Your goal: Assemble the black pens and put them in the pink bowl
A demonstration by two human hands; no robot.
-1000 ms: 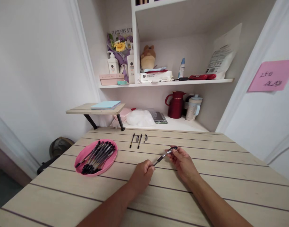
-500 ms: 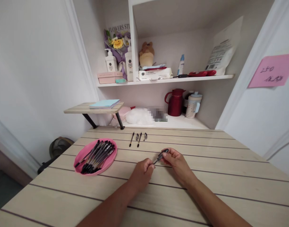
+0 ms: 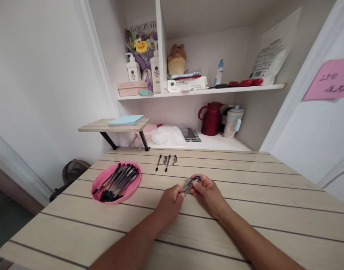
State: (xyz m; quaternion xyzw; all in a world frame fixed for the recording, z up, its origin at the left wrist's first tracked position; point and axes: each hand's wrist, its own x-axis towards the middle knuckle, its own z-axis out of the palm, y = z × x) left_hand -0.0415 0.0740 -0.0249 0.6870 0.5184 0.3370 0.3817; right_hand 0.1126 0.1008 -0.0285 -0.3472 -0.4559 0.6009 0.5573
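Note:
Above the middle of the striped wooden table [image 3: 259, 210], my left hand [image 3: 170, 200] and my right hand [image 3: 207, 191] both pinch one black pen [image 3: 190, 184]. The left holds its lower end, the right is closed round its upper end. A pink oval tray [image 3: 100, 180] to the left holds several black pens [image 3: 118, 182]. Further back on the table lie two pen parts [image 3: 163, 163] and two small caps [image 3: 169, 159], apart from both hands.
A small wooden riser [image 3: 112, 127] with a blue notebook stands at the table's back left. Behind are white shelves with a red jug [image 3: 213, 118], a cup, bottles, a plush toy and a flower bouquet. A pink note [image 3: 328, 79] sticks on the right wall.
My right hand has slid down the pen toward my left hand, so less of the pen shows between them. The view has shifted slightly.

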